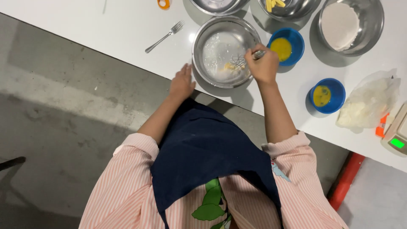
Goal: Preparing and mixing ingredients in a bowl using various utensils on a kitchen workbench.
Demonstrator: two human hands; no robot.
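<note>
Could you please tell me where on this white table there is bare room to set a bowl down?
The widest bare patch of the table lies left of the fork, toward the near edge. A smaller one sits between the steel mixing bowl, the lower blue bowl and the edge. The far right is crowded with bowls, a bag and a scale.

fork (164,36) | two blue egg bowls (286,46) (327,96) | flour bowl (352,25) | scale (396,135)

- We see a food-preparation kitchen: white worktable (127,25) over a bare concrete floor (63,118).
- At twelve o'clock, steel mixing bowls (224,51); at three o'clock, a digital scale (396,135).
- We see an apron (207,148).
</note>
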